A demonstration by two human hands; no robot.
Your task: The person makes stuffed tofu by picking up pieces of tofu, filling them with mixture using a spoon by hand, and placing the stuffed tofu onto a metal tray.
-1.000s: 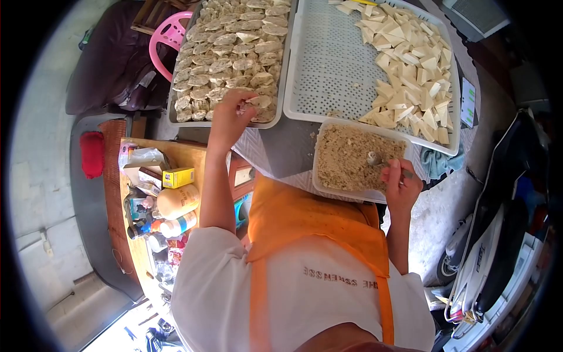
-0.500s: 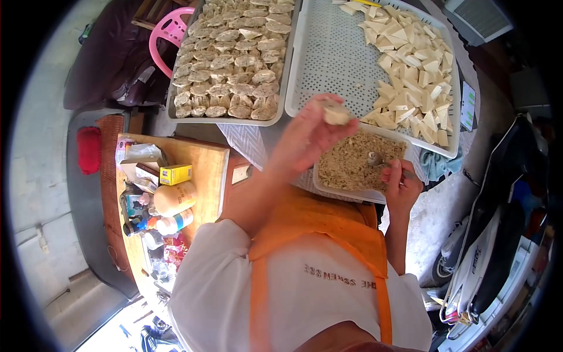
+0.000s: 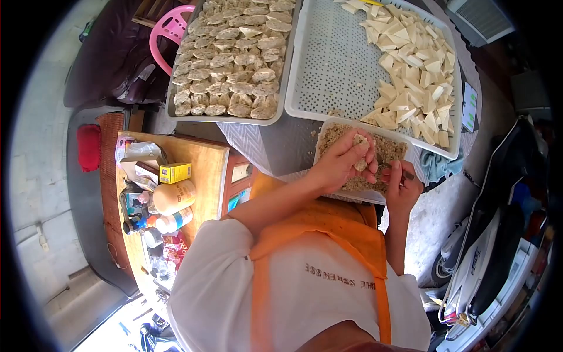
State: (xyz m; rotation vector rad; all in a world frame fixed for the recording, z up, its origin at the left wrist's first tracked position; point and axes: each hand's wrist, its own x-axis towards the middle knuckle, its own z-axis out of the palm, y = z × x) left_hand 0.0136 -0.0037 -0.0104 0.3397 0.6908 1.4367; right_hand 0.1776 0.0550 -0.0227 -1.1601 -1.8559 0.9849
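My left hand [image 3: 343,161] is over the tub of minced filling [image 3: 392,141], fingers closed round a piece of stuffed tofu [image 3: 359,144]. Close beside it, my right hand [image 3: 402,186] grips a spoon [image 3: 409,175] at the tub's right side; the spoon's bowl is mostly hidden behind the left fingers. Beyond the tub, a white perforated tray [image 3: 328,64] carries a heap of pale tofu triangles [image 3: 410,70] along its right side. A second tray [image 3: 280,119], to the left, holds rows of stuffed tofu pieces [image 3: 231,64].
A wooden table [image 3: 205,158] on the left bears bottles, a yellow box [image 3: 175,173] and clutter. A pink chair [image 3: 167,35] stands behind the left tray. A blue-green cloth [image 3: 440,165] lies near the tub, and a motorbike [image 3: 487,258] stands on the right.
My left hand has come down and right with the tofu piece, from above the perforated tray's near edge to over the filling. My right hand stays at the tub with the spoon.
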